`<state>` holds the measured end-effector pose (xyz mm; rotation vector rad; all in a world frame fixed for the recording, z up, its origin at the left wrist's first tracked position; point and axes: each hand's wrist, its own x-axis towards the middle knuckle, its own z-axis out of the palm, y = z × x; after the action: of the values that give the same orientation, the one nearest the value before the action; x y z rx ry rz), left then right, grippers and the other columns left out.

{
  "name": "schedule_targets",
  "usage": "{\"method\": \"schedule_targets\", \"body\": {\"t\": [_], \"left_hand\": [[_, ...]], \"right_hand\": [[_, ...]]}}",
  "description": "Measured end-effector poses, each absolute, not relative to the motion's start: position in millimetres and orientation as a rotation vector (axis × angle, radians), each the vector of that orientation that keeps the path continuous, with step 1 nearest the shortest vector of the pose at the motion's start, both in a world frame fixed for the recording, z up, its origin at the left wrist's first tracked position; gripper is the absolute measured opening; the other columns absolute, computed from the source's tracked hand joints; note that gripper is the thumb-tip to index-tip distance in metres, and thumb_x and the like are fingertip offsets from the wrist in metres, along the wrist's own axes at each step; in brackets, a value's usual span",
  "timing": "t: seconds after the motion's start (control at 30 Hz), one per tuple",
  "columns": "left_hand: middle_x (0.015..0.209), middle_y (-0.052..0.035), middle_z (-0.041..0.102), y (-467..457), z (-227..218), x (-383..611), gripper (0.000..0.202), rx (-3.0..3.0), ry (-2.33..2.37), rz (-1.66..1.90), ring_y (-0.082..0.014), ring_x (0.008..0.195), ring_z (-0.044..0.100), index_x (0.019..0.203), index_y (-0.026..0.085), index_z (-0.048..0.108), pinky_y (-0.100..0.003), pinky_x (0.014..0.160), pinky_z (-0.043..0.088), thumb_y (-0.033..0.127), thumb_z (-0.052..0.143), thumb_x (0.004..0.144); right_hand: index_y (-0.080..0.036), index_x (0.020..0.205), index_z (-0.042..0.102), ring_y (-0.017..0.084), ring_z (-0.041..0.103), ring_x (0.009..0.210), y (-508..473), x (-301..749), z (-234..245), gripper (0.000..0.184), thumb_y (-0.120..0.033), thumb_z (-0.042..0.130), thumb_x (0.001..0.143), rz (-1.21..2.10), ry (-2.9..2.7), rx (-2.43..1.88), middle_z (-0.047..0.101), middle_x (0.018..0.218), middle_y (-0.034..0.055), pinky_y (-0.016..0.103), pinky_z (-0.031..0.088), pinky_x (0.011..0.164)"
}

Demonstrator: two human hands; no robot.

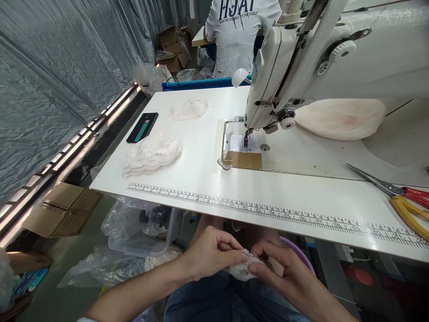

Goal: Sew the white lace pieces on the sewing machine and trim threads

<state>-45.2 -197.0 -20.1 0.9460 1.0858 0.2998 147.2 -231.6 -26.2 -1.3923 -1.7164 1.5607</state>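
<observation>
Over my lap, just below the table's front edge, my left hand (pixel 216 255) pinches a small piece of white lace fabric (pixel 244 269) between thumb and fingers. On the other side my right hand (pixel 279 264) grips the same lace with thumb and forefinger. Part of the lace is covered by my fingers. A stack of white lace pieces (pixel 154 153) lies on the left of the white table (pixel 197 179). Behind it rests a thinner, sheer lace piece (pixel 190 109). The sewing machine (pixel 268 85) stands at the right, its presser foot (pixel 246 139) over the metal plate.
Scissors (pixel 398 197) with red and yellow handles lie at the table's right. A black phone (pixel 142 127) sits near the left edge. A printed ruler (pixel 234 203) runs along the front. Cardboard boxes (pixel 62 210) and a plastic bin (pixel 144 243) stand below. A person (pixel 237 40) sits beyond the table.
</observation>
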Motion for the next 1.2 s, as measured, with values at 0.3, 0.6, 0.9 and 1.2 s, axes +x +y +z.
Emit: {"method": "schedule_targets", "body": {"t": [0.3,0.6,0.9,1.2], "left_hand": [[0.082,-0.0096,0.070,-195,-9,-58,0.045,1.033,0.934,0.282,-0.0140,0.069,0.058,0.093,0.008,0.072,-0.024,0.067,0.043,0.049,0.064,0.075],[0.079,-0.0102,0.072,-199,-11,-62,0.033,1.103,1.028,0.201,-0.0181,0.070,0.065,0.093,0.011,0.073,-0.022,0.062,0.044,0.030,0.073,0.066],[0.084,-0.0090,0.071,-203,-12,-63,0.035,1.050,0.953,0.237,-0.0152,0.071,0.063,0.095,0.011,0.071,-0.024,0.068,0.045,0.032,0.072,0.067],[0.053,0.0046,0.049,-204,-14,-43,0.041,1.002,1.023,0.412,-0.0036,0.047,0.034,0.072,0.011,0.057,-0.018,0.046,0.024,0.049,0.071,0.067]], "right_hand": [[-0.019,0.070,0.057,0.011,0.045,0.060,-229,152,-33,0.032,-0.049,0.060,0.081,1.849,-1.392,-1.272,0.049,0.064,-0.0033,0.020,0.037,0.053],[-0.019,0.075,0.061,0.014,0.050,0.065,-233,155,-35,0.030,-0.048,0.057,0.083,1.816,-1.490,-1.292,0.054,0.068,-0.0013,0.023,0.041,0.060],[-0.019,0.078,0.063,0.014,0.053,0.068,-233,149,-29,0.028,-0.046,0.057,0.084,1.775,-1.523,-1.266,0.059,0.071,-0.0008,0.023,0.042,0.061],[-0.023,0.091,0.054,0.017,0.057,0.076,-243,146,-8,0.010,-0.032,0.052,0.089,0.901,-1.904,-1.430,0.060,0.086,0.0038,0.026,0.044,0.064]]}}
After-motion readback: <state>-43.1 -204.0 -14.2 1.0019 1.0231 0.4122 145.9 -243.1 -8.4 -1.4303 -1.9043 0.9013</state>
